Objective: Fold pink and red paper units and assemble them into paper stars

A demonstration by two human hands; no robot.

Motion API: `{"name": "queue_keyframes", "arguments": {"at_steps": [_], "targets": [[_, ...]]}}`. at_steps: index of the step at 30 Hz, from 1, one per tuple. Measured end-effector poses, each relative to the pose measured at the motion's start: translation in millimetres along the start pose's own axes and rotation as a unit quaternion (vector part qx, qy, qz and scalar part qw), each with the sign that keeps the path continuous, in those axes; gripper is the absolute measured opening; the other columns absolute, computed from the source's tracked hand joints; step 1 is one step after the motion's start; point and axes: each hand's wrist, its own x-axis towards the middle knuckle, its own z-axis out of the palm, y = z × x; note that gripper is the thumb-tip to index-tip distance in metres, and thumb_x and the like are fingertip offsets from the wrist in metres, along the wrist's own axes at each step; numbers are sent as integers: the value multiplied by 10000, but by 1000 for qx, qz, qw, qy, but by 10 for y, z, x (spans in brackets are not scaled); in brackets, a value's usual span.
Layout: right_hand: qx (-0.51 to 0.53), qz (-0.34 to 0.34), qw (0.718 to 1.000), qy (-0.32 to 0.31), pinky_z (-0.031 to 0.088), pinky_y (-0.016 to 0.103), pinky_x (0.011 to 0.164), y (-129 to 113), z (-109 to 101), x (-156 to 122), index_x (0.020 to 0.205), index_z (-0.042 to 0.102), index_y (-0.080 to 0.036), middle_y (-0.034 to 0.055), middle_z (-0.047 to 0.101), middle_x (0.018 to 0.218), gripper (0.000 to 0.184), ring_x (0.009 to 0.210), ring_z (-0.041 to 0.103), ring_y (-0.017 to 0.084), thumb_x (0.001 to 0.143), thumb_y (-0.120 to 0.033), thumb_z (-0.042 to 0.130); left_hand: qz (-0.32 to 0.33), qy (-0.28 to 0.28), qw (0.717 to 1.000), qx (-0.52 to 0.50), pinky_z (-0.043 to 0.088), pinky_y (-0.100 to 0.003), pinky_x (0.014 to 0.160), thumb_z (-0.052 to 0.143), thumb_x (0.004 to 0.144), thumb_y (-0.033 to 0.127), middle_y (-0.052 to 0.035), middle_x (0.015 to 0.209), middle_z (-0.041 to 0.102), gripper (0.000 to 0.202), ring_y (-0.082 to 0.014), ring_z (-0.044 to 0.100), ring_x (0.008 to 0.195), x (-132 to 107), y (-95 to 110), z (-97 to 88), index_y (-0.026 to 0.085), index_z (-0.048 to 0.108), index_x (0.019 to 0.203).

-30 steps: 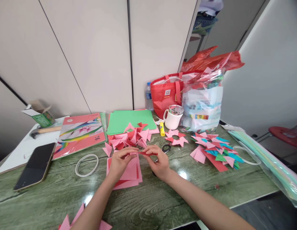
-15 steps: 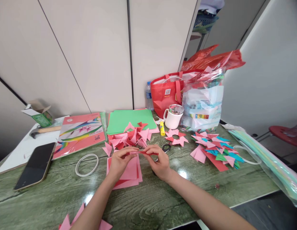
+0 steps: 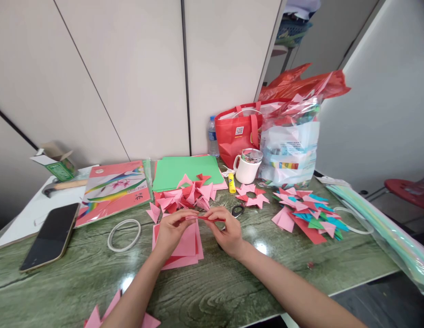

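left hand point(image 3: 171, 228), right hand point(image 3: 228, 230) pinching folded red-pink paper point(image 3: 202, 217); grip unchanged over last second, fold likely being pressed.

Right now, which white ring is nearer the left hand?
The white ring between the phone and left hand: it lies fully in view, while the other ring, far right, is partly hidden among folded papers.
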Motion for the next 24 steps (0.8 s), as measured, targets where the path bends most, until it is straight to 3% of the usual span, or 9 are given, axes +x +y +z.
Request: {"name": "queue_keyframes", "arguments": {"at_steps": [24], "targets": [[0,-12,1000,-9,530,334,714,42,-18,-29,914,529,-216,56,653,833,198,809,636,170,800,-55,544,-9,-5,1000,20,548,-318,756,655,716,238,-56,863,743,102,-212,678,814,-11,-10,11,186,732,757]]}}
